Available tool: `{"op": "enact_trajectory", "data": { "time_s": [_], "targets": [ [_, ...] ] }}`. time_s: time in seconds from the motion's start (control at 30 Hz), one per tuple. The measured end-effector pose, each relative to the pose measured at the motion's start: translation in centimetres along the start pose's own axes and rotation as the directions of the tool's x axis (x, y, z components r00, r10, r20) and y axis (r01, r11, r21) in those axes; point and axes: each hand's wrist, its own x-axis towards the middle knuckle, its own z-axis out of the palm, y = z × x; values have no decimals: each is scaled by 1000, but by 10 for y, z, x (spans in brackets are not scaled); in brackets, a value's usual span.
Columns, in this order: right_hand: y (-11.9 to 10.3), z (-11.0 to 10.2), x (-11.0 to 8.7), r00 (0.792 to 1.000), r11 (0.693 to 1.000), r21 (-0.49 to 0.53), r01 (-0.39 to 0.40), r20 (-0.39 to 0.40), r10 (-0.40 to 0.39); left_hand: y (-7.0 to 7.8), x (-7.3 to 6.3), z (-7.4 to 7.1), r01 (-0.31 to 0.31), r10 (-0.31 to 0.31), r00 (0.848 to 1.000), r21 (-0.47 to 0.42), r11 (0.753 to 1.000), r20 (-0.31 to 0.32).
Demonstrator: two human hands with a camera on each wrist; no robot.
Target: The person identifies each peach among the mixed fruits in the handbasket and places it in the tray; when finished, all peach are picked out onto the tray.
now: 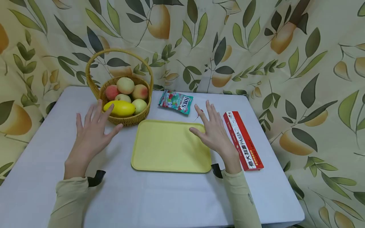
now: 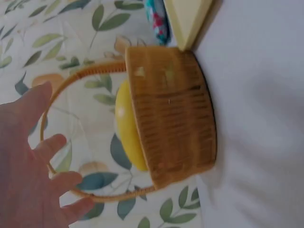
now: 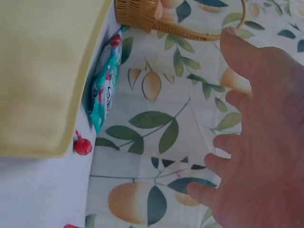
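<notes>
Mid-table, flat on the cloth: yellow tray (image 1: 171,148), rounded corners, bare. My right hand (image 1: 212,131) is over its right edge, fingers spread, holding nothing. My left hand (image 1: 92,134) is also spread and holding nothing, left of the tray and in front of the wicker basket (image 1: 134,121). Basket sits upright just beyond the tray's far left corner, tall handle up, loaded with peaches (image 1: 125,85) and similar round fruit, plus a long yellow fruit (image 1: 121,108) at the front. Teal FOX'S bag (image 1: 176,102) lies behind the tray; a small red-wrapped thing (image 3: 82,146) is near the tray's far right corner. Red-and-white pasta box (image 1: 243,141) lies slanted to the right. Surface is a pale, plain tablecloth (image 1: 142,196), faint wrinkles, soft shadows under both my forearms. Behind and along both sides hangs cream fabric (image 1: 182,63) printed with green leaves and orange fruit, slightly rippled.
</notes>
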Motion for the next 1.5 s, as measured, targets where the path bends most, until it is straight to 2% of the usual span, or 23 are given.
{"op": "enact_trajectory", "data": {
  "time_s": [0.13,0.23,0.4,0.53,0.73,0.9,1.03,1.17,1.27,1.4,1.47,1.5],
  "targets": [
    [-3,3,11,999,999,-11,36,27,-35,-21,-4,-9,35,-35,999,-13,999,26],
    [-5,6,25,995,996,5,92,39,-92,-35,-2,-13,47,-46,999,-37,998,28],
    [-19,13,58,975,978,21,206,78,-207,-58,12,-19,51,-49,998,-64,997,37],
    [-39,15,89,946,952,-20,306,113,-302,-73,26,-24,68,-64,996,-70,995,54],
    [-75,19,135,895,905,-29,425,160,-415,-79,39,-29,76,-71,996,-114,991,47],
    [-99,38,162,865,882,25,470,188,-466,-79,40,-27,79,-73,996,-152,985,46],
    [-113,54,178,856,882,71,465,219,-469,-78,37,-22,88,-79,995,-173,981,57],
    [-126,66,200,859,889,75,452,231,-457,-77,39,-19,86,-74,995,-215,973,65],
    [-135,73,219,863,892,61,449,230,-450,-77,47,-19,82,-65,996,-313,946,62],
    [-148,78,239,861,890,47,453,237,-450,-80,65,-23,78,-78,997,-460,884,18],
    [-155,81,246,856,887,41,460,243,-455,-81,75,-27,74,-106,994,-550,832,-25],
    [-157,82,250,854,886,37,462,250,-456,-80,79,-29,74,-125,991,-605,793,-43]
  ]
}}
